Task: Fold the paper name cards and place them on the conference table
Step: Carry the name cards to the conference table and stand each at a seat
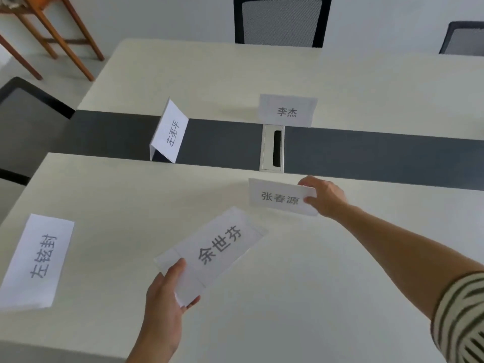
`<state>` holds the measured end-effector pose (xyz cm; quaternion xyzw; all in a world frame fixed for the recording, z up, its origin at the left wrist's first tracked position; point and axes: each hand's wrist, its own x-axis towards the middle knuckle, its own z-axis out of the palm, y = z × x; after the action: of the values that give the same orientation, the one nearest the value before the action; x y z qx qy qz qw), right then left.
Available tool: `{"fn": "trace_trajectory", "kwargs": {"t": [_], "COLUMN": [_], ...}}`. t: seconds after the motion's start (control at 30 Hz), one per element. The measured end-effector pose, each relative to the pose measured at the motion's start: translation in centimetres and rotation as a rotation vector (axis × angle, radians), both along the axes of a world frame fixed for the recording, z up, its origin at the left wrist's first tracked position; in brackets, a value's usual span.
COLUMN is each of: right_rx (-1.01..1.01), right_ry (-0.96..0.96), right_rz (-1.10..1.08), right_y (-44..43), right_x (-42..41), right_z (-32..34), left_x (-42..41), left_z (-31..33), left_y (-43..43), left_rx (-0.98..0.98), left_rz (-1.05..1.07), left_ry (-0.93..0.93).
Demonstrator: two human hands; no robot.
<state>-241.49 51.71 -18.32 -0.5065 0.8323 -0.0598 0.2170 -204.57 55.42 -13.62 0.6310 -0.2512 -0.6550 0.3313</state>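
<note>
head view, right hand [324, 196]: fingers pinch the right end of the folded card [277, 196], likely to steady it upright on the tabletop [314, 284] near the dark strip [366, 153].
head view, left hand [167, 292]: fingers pinch a corner of the next card [217, 247], low over the tabletop, likely ready for placing.

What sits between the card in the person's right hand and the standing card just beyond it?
A silver cable hatch set in the dark centre strip, as the head view shows.
</note>
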Motion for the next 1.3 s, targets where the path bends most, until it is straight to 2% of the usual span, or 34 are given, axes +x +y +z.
{"fn": "trace_trajectory", "kwargs": {"t": [0.27,0.63,0.8,0.87,0.97,1.07,1.17,1.3], "right_rx": [0.052,0.067,0.204,0.175,0.017,-0.181,-0.307,-0.359], "right_ry": [0.073,0.114,0.181,0.169,0.149,-0.008,-0.384,-0.865], "right_rz": [0.057,0.085,0.089,0.045,0.001,-0.073,-0.213,-0.343], "right_y": [-4.8,-4.8,-4.3,-4.0,-2.5,0.6,5.2,13.5], "right_x": [-3.2,-3.4,-3.5,-3.5,-2.2,0.6,4.0,7.6], "right_z": [-1.3,-2.1,-1.9,-1.3,0.8,3.7,6.8,10.2], "left_x": [-0.6,-1.3,-1.5,-1.5,-1.7,-2.2,-3.1,-4.5], "left_z": [-2.4,-2.4,-1.5,-1.0,-0.2,1.2,2.9,5.3], "left_y": [-1.4,-2.6,-2.1,-2.0,-1.6,-1.0,0.1,2.5], "left_rx": [0.049,0.038,0.005,-0.015,-0.036,-0.08,-0.135,-0.168], "left_rz": [0.012,-0.064,-0.108,-0.134,-0.167,-0.232,-0.321,-0.441], "left_ry": [-0.051,0.005,0.01,0.015,0.037,0.064,0.117,0.173]}}
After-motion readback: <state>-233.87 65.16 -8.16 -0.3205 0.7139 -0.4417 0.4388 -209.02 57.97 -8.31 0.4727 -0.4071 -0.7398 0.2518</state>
